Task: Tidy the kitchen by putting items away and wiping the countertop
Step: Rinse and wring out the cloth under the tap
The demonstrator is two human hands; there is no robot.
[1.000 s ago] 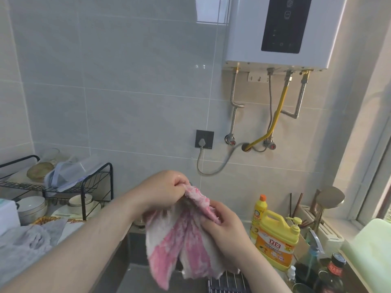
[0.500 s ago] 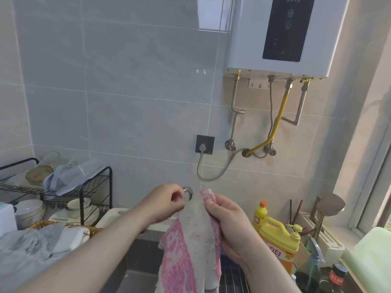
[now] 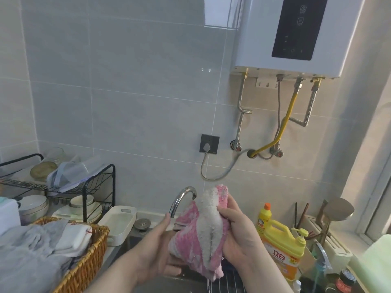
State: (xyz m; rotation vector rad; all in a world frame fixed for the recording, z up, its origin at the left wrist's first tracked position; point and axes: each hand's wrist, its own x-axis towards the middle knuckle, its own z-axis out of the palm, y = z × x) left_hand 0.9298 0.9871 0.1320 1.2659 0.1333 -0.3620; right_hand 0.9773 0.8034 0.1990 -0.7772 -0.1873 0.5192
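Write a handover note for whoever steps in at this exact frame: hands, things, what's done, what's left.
Left hand: holds the cloth from below and the side.
Right hand: grips the cloth's other side.
Cloth: bunched, pink and white, held over the sink, right beside the faucet; no water seen running.
Done: cloth is in hand; whether the countertop is wiped cannot be told.
Left: wipe the countertop; put away what is out, such as the basket of cloths, white tray and yellow detergent bottle.
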